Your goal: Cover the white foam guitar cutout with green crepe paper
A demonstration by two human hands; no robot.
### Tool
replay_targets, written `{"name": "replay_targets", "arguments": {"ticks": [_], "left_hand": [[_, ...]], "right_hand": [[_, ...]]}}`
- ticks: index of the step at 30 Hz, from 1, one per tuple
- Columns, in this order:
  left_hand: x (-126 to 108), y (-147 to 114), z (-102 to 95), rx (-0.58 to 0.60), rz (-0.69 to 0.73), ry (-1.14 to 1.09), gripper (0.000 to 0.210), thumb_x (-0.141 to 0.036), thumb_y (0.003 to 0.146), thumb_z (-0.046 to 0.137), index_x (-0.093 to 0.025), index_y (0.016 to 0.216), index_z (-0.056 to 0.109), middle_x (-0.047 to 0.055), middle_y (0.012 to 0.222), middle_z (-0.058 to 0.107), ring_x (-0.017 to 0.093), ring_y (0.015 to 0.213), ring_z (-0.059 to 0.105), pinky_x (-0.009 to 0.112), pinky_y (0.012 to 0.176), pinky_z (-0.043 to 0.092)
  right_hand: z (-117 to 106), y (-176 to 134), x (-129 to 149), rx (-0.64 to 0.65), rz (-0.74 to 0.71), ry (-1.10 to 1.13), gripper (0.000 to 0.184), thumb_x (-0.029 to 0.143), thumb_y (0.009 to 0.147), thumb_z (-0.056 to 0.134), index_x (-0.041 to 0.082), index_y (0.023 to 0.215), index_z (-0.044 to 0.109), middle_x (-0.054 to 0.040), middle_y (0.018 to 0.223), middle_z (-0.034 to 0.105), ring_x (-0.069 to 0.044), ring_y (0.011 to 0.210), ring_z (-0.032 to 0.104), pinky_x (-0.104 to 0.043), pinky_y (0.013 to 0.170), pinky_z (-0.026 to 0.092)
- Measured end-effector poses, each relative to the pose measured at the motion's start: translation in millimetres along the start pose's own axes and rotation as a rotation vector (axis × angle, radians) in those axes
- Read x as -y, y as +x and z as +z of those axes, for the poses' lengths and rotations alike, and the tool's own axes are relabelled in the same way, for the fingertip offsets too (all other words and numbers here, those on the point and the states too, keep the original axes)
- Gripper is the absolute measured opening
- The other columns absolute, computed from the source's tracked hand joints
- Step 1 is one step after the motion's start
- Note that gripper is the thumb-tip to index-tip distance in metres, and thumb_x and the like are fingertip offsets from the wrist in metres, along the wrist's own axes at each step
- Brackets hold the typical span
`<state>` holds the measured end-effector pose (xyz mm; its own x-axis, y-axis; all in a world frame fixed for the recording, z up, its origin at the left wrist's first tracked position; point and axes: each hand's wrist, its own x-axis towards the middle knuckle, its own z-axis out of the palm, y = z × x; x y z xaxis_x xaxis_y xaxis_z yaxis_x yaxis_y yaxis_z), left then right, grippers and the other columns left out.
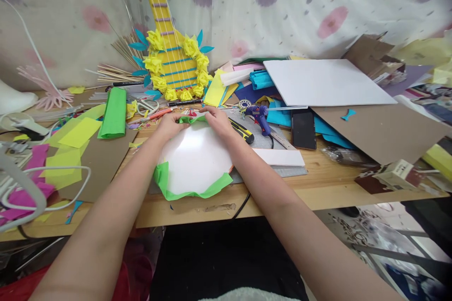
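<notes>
With left hand [172, 125] and right hand [217, 121] both clamped on the far green strip [192, 119], press its folds flat and evenly along the white board [197, 157].

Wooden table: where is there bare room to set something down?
Bare wood shows between the white strip and the brown carton. A narrower wooden band borders the near side of the green-edged white board. It is crowded around the glue gun and cutter, and leftward among the yellow sheets.
</notes>
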<state>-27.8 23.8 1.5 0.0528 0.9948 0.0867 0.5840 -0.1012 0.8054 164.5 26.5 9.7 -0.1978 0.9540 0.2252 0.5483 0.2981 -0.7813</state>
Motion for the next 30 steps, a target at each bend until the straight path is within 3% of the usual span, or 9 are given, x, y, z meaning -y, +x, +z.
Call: {"name": "replay_targets", "arguments": {"ticks": [4,10,15,20,24,28,30], "left_hand": [[-8,-7,-0.6,-0.035,0.094,0.124,0.026,-0.027,0.065,0.069,-0.024,0.09,0.075,0.002,0.097,0.073,0.022,0.093,0.064,0.033,0.089,0.046],[-25,-29,13.7,-0.196,0.135,0.623,0.026,-0.018,0.076,0.055,-0.025,0.09,0.075,0.007,0.082,0.071,0.028,0.087,0.064,0.038,0.078,0.048],[-32,-44,23.4,-0.109,0.157,0.874,0.037,-0.012,0.082,0.039,-0.018,0.098,0.072,0.012,0.087,0.071,0.028,0.095,0.062,0.037,0.078,0.046],[-29,-50,24.6,-0.168,0.221,0.915,0.033,-0.016,0.083,0.04,-0.016,0.098,0.07,0.013,0.096,0.071,0.028,0.096,0.063,0.038,0.079,0.045],[-30,-55,27.5,-0.2,0.202,0.901,0.03,-0.021,0.081,0.044,-0.015,0.094,0.07,0.014,0.093,0.072,0.029,0.091,0.065,0.038,0.077,0.045],[-32,-54,24.6,-0.238,0.171,0.796,0.032,-0.022,0.076,0.047,-0.016,0.096,0.071,0.011,0.096,0.072,0.028,0.092,0.066,0.038,0.08,0.046],[-32,-50,19.1,-0.338,0.137,0.671,0.037,-0.019,0.075,0.044,-0.018,0.102,0.069,0.008,0.101,0.072,0.025,0.097,0.065,0.035,0.084,0.046]], "right_hand": [[3,-7,6,0.001,-0.031,-0.141,0.044,0.023,0.082,0.04,0.02,0.118,0.066,-0.004,0.101,0.071,-0.023,0.099,0.063,-0.034,0.092,0.044],[12,-25,11,0.084,-0.17,-0.472,0.053,0.029,0.085,0.044,0.018,0.136,0.05,-0.0104,0.106,0.071,-0.026,0.096,0.065,-0.036,0.088,0.045],[14,-32,15,0.117,-0.182,-0.562,0.051,0.027,0.087,0.039,0.019,0.137,0.047,-0.0091,0.108,0.07,-0.025,0.098,0.065,-0.037,0.087,0.045],[15,-33,19,0.038,-0.185,-0.509,0.053,0.024,0.084,0.038,0.018,0.136,0.045,-0.0077,0.115,0.068,-0.025,0.104,0.062,-0.037,0.087,0.045],[19,-32,17,0.14,-0.352,-0.533,0.061,0.021,0.08,0.042,0.013,0.14,0.038,-0.0125,0.131,0.058,-0.026,0.115,0.056,-0.038,0.094,0.042],[20,-31,16,0.197,-0.351,-0.547,0.057,0.018,0.081,0.039,0.011,0.138,0.039,-0.0125,0.128,0.061,-0.026,0.11,0.059,-0.038,0.091,0.044],[20,-31,16,0.188,-0.335,-0.56,0.055,0.017,0.081,0.039,0.011,0.135,0.041,-0.0127,0.125,0.062,-0.027,0.106,0.061,-0.038,0.088,0.045]]}}
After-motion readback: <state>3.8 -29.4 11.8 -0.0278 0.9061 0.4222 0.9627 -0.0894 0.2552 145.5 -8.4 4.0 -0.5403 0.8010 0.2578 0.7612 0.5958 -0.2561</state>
